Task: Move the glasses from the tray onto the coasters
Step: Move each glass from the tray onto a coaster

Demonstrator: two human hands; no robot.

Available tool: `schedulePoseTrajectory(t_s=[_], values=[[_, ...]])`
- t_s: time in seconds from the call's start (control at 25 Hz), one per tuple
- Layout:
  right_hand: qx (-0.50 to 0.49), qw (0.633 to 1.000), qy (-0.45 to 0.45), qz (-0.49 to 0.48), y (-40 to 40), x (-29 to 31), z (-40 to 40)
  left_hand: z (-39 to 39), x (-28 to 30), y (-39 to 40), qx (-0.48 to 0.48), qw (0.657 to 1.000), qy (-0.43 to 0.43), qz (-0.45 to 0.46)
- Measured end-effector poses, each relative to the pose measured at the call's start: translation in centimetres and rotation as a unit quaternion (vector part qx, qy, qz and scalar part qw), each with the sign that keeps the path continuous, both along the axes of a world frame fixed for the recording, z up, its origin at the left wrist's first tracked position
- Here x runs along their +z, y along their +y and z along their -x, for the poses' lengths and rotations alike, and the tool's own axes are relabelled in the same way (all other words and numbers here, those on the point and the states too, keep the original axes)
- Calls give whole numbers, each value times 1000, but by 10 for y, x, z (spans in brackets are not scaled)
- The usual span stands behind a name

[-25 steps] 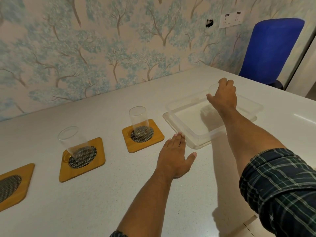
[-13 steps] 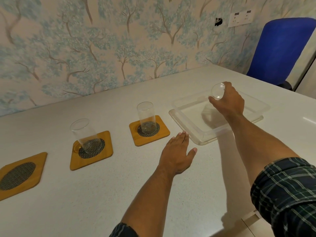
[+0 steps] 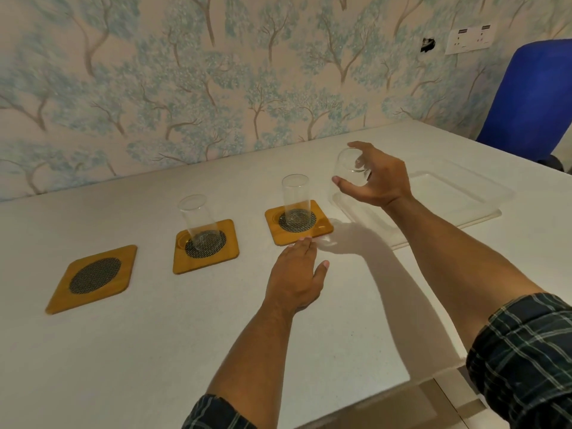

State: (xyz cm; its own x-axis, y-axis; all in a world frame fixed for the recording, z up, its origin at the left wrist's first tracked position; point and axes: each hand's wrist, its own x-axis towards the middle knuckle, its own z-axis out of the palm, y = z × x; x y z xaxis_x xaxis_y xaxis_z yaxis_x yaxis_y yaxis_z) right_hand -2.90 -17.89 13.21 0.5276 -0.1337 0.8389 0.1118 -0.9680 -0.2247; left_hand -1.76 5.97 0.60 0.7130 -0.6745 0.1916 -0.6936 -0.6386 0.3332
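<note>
While two glasses are already placed on coasters, a third glass (image 3: 351, 168) is held in the right hand (image 3: 376, 181), above the left end of the tray (image 3: 464, 193) and clear of it. The glass is gripped around its side by the fingers and the thumb, and it is tilted, with its mouth turned to the far left. The tray seems to hold nothing more, though its clear plastic makes this hard to confirm.

The left hand (image 3: 295, 277) is laid flat on the table (image 3: 154, 351) with the fingers stretched and together; nothing is held in it. Its fingertips (image 3: 305, 243) are just beside the near edge of the right coaster (image 3: 298, 222), and contact cannot be judged.

One glass (image 3: 295, 199) is seen upright on the right coaster, another glass (image 3: 198, 221) on the middle coaster (image 3: 205, 246). Only the left coaster (image 3: 91, 278) is free.

The step in hand is judged to be the carrying of the last glass. For the next move, the glass must be brought leftwards past both standing glasses without a knock, turned upright, and lowered onto the mesh circle of the left coaster. The reach across is long, so enough height over the other glasses is needed.
</note>
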Motion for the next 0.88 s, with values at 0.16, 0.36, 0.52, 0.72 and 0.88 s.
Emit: schedulePoseTrajectory(t_s=[0.16,0.36,0.52,0.72,0.88], values=[[93,995,-9,31,55,9,-15,0,1,45,37,999,-32,14],[169,985,8,43,130,10,-40,-3,0,111,103,993,-51,25],[233,971,30,39,191,1,-62,-8,-2,169,167,984,-54,0],[301,949,82,52,268,-11,-85,-7,-5,229,241,970,-12,-41],[323,935,140,34,333,-15,-107,-10,-5,268,291,955,16,-63]])
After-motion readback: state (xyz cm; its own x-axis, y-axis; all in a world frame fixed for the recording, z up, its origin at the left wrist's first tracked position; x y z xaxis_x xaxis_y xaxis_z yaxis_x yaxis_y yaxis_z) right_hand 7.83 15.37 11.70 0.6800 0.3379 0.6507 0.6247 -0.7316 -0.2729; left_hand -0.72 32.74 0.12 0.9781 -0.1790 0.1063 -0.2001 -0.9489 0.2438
